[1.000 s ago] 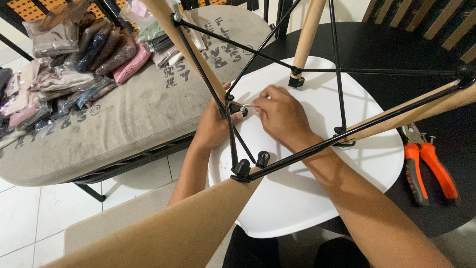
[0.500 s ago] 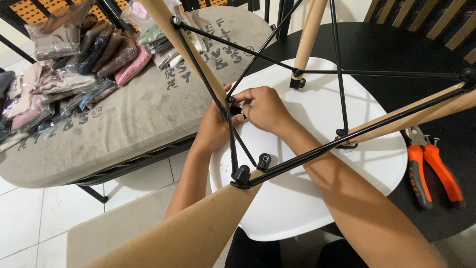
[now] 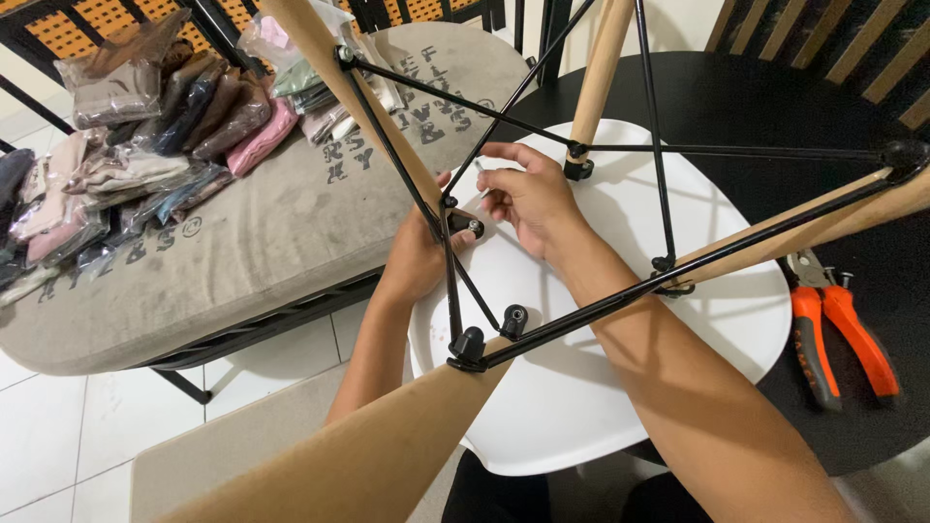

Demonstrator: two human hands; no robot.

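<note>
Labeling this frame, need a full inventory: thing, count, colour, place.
chair seat: 1, white, upside down on the dark table
wooden legs: 4, tan, pointing up from the seat
metal braces: several rods, black, linking the legs
pliers: 1, orange and black handles, on the table at right
round table: 1, black, under the seat
cushioned bench: 1, grey-beige, at left
bagged cloth items: many, mixed pinks, browns, greys, on the bench
left hand: 1, at a black bracket behind a leg
right hand: 1, fingers pinching a small part
</note>
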